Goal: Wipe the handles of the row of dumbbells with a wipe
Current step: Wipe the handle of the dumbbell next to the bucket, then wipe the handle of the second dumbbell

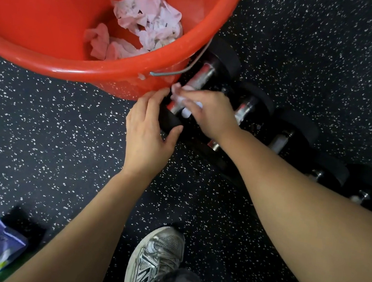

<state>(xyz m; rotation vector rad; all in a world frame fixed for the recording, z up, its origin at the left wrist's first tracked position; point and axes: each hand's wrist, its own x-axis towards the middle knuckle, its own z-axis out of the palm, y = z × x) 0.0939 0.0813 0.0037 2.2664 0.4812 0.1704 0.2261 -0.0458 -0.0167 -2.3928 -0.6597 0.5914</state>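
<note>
Right hand (209,115) pinches crumpled white wipe (179,97) on chrome dumbbell handle (201,76); left hand (146,135) grips black rubber head (170,120), just beside red plastic bucket (71,69).

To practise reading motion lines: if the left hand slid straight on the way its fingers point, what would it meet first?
Probably the red bucket, whose wall sits just beyond the left hand; depth is unclear.
</note>
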